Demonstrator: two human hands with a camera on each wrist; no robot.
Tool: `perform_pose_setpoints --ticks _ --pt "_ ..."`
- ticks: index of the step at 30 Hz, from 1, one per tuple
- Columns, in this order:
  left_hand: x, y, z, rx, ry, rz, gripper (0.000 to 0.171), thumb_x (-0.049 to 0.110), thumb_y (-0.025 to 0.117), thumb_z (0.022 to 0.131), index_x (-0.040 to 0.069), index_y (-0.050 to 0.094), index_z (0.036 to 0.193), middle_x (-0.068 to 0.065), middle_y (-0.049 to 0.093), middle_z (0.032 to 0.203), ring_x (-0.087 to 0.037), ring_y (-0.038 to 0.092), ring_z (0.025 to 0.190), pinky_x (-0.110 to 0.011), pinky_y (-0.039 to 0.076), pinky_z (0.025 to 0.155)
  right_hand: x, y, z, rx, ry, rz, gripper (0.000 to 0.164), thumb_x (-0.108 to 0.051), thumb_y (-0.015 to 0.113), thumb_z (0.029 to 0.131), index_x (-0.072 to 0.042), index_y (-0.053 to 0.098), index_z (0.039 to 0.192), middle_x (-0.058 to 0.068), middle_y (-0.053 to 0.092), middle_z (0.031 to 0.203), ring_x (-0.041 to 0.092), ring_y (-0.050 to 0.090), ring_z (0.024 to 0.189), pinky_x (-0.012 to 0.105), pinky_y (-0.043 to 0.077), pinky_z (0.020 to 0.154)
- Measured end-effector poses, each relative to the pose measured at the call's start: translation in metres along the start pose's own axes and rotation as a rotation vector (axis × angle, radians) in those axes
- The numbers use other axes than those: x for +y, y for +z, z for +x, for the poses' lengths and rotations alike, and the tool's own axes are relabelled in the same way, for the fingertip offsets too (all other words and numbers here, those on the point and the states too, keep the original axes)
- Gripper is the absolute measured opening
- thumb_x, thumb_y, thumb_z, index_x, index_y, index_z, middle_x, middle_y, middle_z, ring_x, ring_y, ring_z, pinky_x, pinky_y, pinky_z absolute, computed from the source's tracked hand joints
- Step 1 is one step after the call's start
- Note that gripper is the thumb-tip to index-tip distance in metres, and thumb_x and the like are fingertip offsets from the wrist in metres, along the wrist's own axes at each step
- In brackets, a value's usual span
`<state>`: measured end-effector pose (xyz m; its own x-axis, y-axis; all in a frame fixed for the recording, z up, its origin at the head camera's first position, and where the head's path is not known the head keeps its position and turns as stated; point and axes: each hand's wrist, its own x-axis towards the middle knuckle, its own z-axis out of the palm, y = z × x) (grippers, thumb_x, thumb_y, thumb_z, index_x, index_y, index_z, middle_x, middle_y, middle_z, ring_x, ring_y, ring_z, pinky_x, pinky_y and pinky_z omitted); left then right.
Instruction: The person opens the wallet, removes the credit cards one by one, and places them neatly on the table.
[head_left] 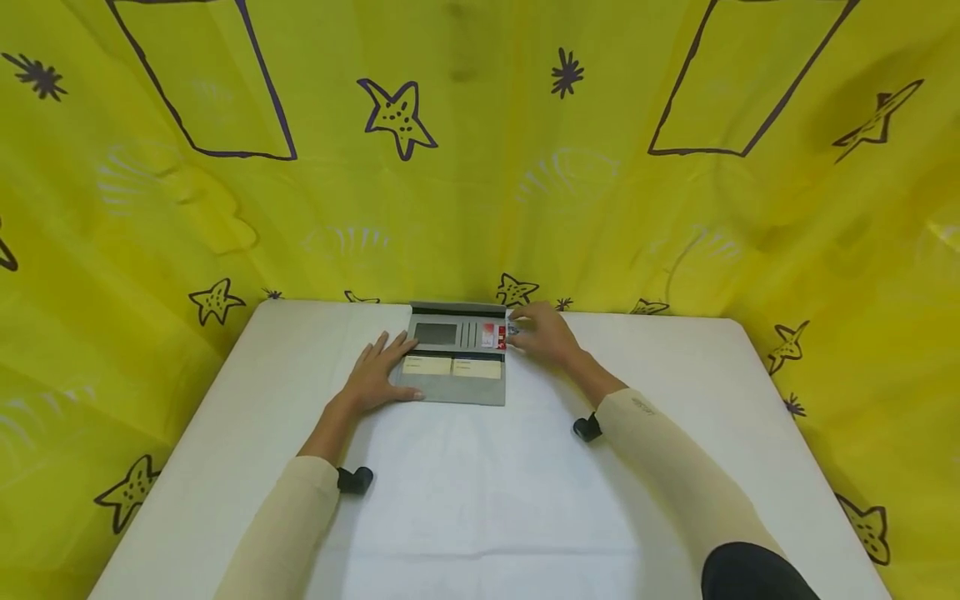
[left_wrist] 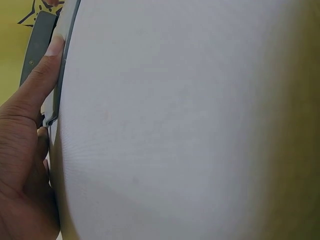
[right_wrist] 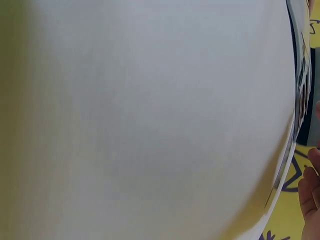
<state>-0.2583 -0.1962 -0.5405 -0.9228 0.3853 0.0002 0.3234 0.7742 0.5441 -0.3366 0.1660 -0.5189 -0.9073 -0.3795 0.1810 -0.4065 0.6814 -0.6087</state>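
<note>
A grey wallet (head_left: pixel 450 388) lies unfolded at the far side of the table, its back flap raised. My left hand (head_left: pixel 372 377) rests at its left side, fingers spread over the upper edge and thumb on the lower flap. In the left wrist view the thumb (left_wrist: pixel 42 77) lies along the wallet's edge. At the right side, my right hand (head_left: pixel 549 335) pinches a small bluish card (head_left: pixel 513 328) beside the slots. Red-and-white cards (head_left: pixel 489 335) show in the right-hand slots. Two cream cards (head_left: pixel 427 365) sit in the lower pockets, and a dark window (head_left: pixel 436 333) is at upper left.
The wallet lies near the back edge of a white-covered table (head_left: pixel 487 500). Behind it hangs a yellow curtain (head_left: pixel 465 208) with drawn stars. Black wrist mounts (head_left: pixel 356 481) stick out from both sleeves. A dark rounded object (head_left: pixel 753 575) shows at lower right.
</note>
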Motion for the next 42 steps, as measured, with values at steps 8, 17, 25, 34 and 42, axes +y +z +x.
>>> perform_pose_setpoints --ticks 8,17,25,34,42 --pt "0.000 0.002 -0.003 -0.014 -0.022 0.013 0.102 0.047 0.087 0.084 0.010 0.036 0.164 -0.017 0.020 0.173 -0.044 0.003 0.159 -0.059 -0.003 0.127 -0.014 0.022 0.009 -0.079 -0.011 -0.084 0.046 -0.032 0.087 0.089 -0.007 0.075 0.126 0.008 0.072 0.122 0.028 0.058 0.116 0.045 0.049 0.103" --pt "0.007 -0.003 -0.001 0.002 -0.012 0.017 0.101 0.044 0.088 0.083 0.007 0.038 0.163 -0.019 0.023 0.172 -0.046 0.005 0.159 -0.060 -0.001 0.127 -0.028 0.022 0.012 -0.089 -0.038 -0.107 0.036 -0.029 0.085 0.092 -0.009 0.078 0.121 0.006 0.070 0.113 0.026 0.056 0.110 0.041 0.051 0.096" --pt "0.009 -0.006 0.000 0.002 -0.014 0.018 0.101 0.044 0.088 0.083 0.007 0.039 0.163 -0.019 0.023 0.171 -0.046 0.005 0.159 -0.060 -0.002 0.127 -0.027 0.022 0.013 -0.081 -0.071 -0.112 0.035 -0.028 0.086 0.091 -0.008 0.079 0.118 0.004 0.069 0.104 0.025 0.056 0.103 0.037 0.051 0.086" --pt "0.004 -0.002 -0.001 0.007 -0.001 0.013 0.102 0.046 0.088 0.083 0.009 0.038 0.163 -0.018 0.023 0.172 -0.046 0.005 0.159 -0.061 -0.001 0.127 -0.025 0.022 0.012 -0.073 -0.093 -0.061 0.031 -0.024 0.088 0.089 -0.007 0.080 0.113 0.001 0.067 0.093 0.022 0.056 0.095 0.035 0.051 0.079" --pt "0.003 0.002 0.000 0.010 -0.004 0.032 0.103 0.049 0.087 0.082 0.009 0.038 0.163 -0.018 0.023 0.172 -0.046 0.006 0.158 -0.061 0.001 0.127 -0.021 0.022 0.013 -0.100 -0.113 -0.091 0.032 -0.027 0.088 0.089 -0.008 0.081 0.115 -0.003 0.068 0.089 0.020 0.055 0.094 0.034 0.049 0.081"
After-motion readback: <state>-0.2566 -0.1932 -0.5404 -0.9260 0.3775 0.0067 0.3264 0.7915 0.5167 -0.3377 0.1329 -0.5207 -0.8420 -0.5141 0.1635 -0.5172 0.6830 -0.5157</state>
